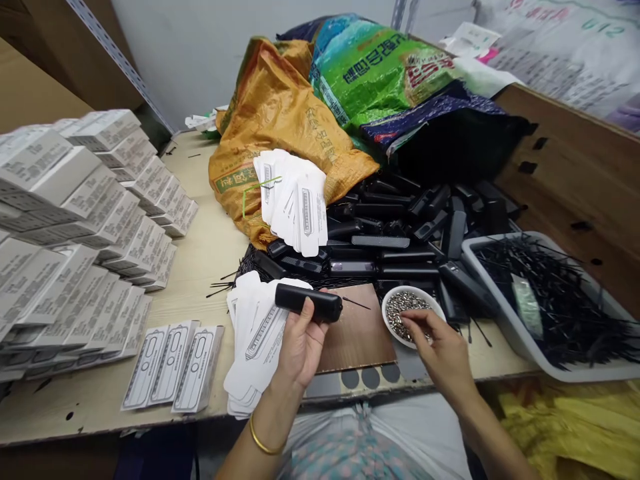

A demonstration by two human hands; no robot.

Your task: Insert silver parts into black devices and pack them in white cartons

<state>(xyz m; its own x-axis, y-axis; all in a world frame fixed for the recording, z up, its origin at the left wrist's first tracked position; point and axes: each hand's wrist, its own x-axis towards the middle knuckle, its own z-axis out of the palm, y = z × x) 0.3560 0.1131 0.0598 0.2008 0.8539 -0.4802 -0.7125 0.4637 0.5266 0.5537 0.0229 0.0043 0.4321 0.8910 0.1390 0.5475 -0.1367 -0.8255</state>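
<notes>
My left hand (pixel 305 340) is closed around a black oblong plastic device (pixel 307 301), held level above a brown cardboard sheet (pixel 357 340). Just off the device's right end is a thin black strip (pixel 357 303); whether it is attached I cannot tell. At a white bowl (pixel 389 303) of small shiny metal pieces (pixel 404 302), my right hand (pixel 437 347) has its thumb and fingertips together over the contents. Anything between those fingertips is too small to make out. Printed white cards (pixel 260 360) lie in a loose stack beside my left hand.
Stacked small white boxes (pixel 80 200) fill the left, with a few boxes (pixel 173 367) nearer the front edge. Behind the bowl lie many black devices (pixel 380 250). A white tray (pixel 545 360) of thin black strips stands right. Orange (pixel 290 113) and green (pixel 375 73) sacks sit behind.
</notes>
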